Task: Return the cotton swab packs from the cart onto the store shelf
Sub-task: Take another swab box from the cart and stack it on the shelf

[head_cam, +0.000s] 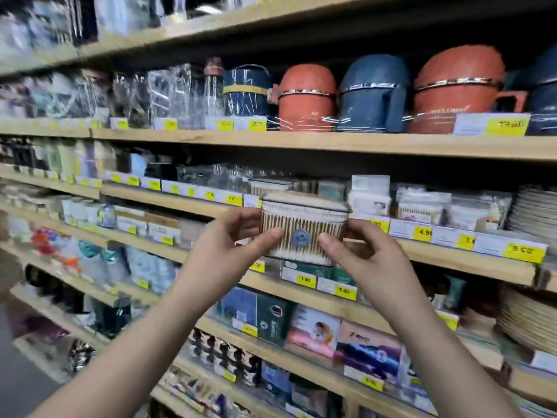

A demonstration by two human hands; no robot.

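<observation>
Between two raised hands, just in front of a middle board of the shelf [452, 258], the cotton swab pack [303, 218] is held clear of the wood, not resting on it. Its long axis runs level from left to right, along the shelf edge; the swabs inside stand upright, wooden sticks vertical with white tips at top and bottom, and a small blue label [299, 237] faces the camera. The left hand [229, 247] pinches the left end, thumb on the front, and the right hand [366, 251] pinches the right end the same way. The fingers behind the pack are mostly hidden, as is its back. Yellow price tags [422, 233] line the board, most too blurred to read. Similar packs [417, 206] sit on the shelf to the right, stacked plates [536, 212] are cut off at the edge, and red and blue jugs [306, 98] stand above.
</observation>
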